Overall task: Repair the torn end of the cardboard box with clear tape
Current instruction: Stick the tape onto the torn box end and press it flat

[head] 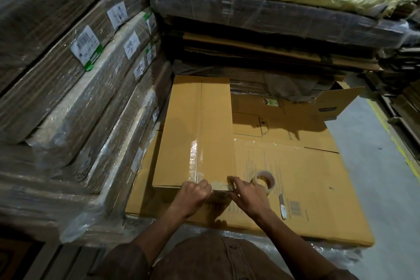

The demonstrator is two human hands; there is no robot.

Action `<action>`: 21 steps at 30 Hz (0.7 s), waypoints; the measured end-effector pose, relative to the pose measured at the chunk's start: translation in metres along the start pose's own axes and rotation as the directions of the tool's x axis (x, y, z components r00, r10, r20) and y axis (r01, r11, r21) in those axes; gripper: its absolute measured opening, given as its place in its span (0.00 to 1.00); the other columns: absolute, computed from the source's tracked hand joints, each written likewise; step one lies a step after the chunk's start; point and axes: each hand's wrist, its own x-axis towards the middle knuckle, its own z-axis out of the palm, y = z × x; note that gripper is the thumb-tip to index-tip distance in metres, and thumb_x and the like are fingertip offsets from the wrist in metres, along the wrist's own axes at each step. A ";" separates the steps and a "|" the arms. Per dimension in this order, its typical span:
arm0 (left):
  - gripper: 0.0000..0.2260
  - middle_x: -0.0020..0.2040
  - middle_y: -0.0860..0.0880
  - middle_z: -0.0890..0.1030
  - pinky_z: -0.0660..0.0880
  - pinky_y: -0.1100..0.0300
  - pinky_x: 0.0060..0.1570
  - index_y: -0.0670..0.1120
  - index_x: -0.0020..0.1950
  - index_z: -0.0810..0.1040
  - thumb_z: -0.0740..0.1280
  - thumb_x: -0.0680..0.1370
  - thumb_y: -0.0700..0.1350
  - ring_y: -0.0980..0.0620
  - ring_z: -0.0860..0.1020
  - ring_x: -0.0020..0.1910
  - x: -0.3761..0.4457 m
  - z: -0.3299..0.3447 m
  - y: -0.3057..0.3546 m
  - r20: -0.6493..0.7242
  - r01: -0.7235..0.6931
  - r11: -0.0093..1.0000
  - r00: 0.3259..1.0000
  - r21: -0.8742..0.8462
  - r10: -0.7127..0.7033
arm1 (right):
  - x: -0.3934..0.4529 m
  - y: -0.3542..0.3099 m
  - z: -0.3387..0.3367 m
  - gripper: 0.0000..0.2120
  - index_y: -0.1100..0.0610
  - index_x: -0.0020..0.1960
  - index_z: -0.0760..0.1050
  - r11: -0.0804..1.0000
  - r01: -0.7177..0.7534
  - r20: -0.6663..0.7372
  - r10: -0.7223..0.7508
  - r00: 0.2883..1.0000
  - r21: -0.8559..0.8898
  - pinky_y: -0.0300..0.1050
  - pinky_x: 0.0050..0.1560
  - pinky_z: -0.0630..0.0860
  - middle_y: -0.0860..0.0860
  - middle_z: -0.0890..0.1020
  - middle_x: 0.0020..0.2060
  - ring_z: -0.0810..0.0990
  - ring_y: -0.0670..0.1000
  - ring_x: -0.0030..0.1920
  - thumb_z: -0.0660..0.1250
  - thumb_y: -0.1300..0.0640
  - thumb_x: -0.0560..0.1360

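Fingers [205, 185] of the left hand [193, 195] curl over the near edge of the flattened cardboard box [195, 134], gripping it where clear tape [195, 159] shines along its seam. Just right, the right hand [247, 195] pinches the torn end [221, 185] at the same edge. Beside that hand a tape roll [263, 179] stands on a larger flat carton [306, 177] under the box.

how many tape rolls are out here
1. The tape roll stands on the big flat cardboard sheet, just behind the right hand. Others could be hidden among the stacks.
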 end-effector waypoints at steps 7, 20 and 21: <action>0.13 0.32 0.50 0.77 0.68 0.63 0.25 0.48 0.35 0.79 0.82 0.61 0.43 0.53 0.72 0.22 0.006 0.012 0.005 0.047 -0.045 0.996 0.998 0.080 0.042 | 0.002 0.000 0.000 0.25 0.52 0.60 0.82 0.981 0.061 -0.041 -0.069 0.997 -0.182 0.38 0.24 0.58 0.49 0.79 0.24 0.75 0.49 0.21 0.80 0.44 0.66; 0.15 0.31 0.52 0.76 0.67 0.64 0.24 0.49 0.36 0.78 0.82 0.65 0.51 0.55 0.71 0.23 0.010 0.007 -0.020 -0.080 -0.090 0.996 0.993 -0.020 0.088 | 0.005 0.020 0.006 0.19 0.46 0.62 0.78 0.998 0.056 -0.067 -0.055 0.996 0.005 0.39 0.25 0.56 0.47 0.76 0.22 0.74 0.48 0.21 0.66 0.38 0.76; 0.16 0.31 0.52 0.76 0.67 0.64 0.25 0.49 0.37 0.77 0.82 0.66 0.54 0.55 0.71 0.24 0.011 0.005 -0.022 -0.074 -0.059 0.996 0.996 -0.066 0.054 | 0.005 0.022 0.008 0.20 0.45 0.63 0.76 0.997 0.052 -0.067 -0.049 0.997 0.048 0.40 0.24 0.57 0.47 0.77 0.24 0.75 0.48 0.22 0.62 0.36 0.77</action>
